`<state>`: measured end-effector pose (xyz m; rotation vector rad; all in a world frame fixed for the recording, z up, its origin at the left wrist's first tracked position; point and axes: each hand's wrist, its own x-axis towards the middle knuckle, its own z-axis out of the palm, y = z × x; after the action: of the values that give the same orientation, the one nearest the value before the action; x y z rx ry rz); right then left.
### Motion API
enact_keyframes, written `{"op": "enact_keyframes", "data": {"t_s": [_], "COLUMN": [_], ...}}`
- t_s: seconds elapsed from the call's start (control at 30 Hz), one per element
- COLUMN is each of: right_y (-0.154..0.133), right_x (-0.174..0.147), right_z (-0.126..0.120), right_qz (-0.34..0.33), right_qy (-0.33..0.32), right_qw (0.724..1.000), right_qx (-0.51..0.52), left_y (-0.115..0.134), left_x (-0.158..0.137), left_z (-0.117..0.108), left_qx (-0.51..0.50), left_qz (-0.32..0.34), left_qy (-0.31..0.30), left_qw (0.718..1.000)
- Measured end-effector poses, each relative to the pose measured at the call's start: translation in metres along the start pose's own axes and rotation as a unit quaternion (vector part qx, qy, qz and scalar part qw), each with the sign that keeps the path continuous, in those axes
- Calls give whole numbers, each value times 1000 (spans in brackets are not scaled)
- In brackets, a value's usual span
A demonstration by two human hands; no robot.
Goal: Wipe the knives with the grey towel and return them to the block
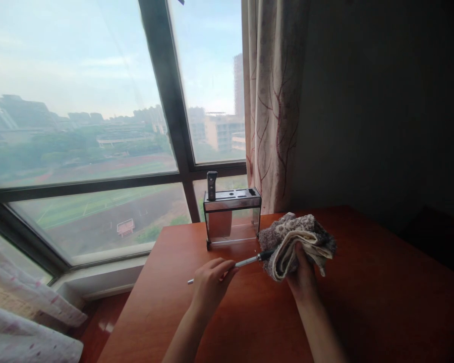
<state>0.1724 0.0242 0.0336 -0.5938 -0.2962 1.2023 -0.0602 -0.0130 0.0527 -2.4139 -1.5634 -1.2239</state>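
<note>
My left hand (211, 282) is closed around a slim silver sharpening rod (245, 262), whose tip sticks out to the left of the fist. The rod's dark handle end reaches into a folded towel (306, 239), grey-brown and fluffy outside, cream on the inner side. From beneath, my right hand (303, 272) grips the towel, with the thumb pressed on its cream folds. Behind the hands stands a clear-sided knife block (232, 204) with a silver and black top. One dark-handled knife (212, 185) is upright in its left slot, its blade partly visible inside.
Everything rests on a reddish-brown wooden table (242, 322). Large windows (79, 126) with dark frames fill the left and back. A patterned curtain (274, 106) hangs behind the table, and a pale curtain (26, 333) is at lower left. The right side is in dark shadow.
</note>
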Motion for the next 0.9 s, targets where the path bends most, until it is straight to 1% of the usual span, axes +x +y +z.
{"op": "enact_keyframes", "data": {"t_s": [0.1,0.13,0.2,0.3,0.43,0.57,0.63,0.77,0.9], "right_y": [1,2,3,4,2,-1,-1,0,1], "right_x": [1,2,3,4,4,2,3,4,5], "right_z": [2,2,2,2,2,2,0,-5,-6], "right_qz": [-10,-13,-18,-24,-44,-47,-42,-12,10], "right_qy": [18,30,51,58,49,16,4,1,0], "right_qw": [1000,999,997,996,996,998,998,1000,1000], "right_qx": [-22,-32,-49,-63,-64,-47,-37,-11,6], "left_y": [0,-1,-2,-4,-4,-3,-3,-3,-2], "left_x": [-1,-2,-2,-3,-2,2,3,3,3], "left_z": [0,0,1,1,0,-1,0,2,2], "left_qx": [29,36,43,40,2,-60,-97,-167,-212], "left_qz": [20,24,29,23,-18,-72,-97,-139,-157], "left_qy": [57,65,63,24,-60,-153,-188,-225,-229], "left_qw": [998,997,997,999,998,984,973,950,937]}}
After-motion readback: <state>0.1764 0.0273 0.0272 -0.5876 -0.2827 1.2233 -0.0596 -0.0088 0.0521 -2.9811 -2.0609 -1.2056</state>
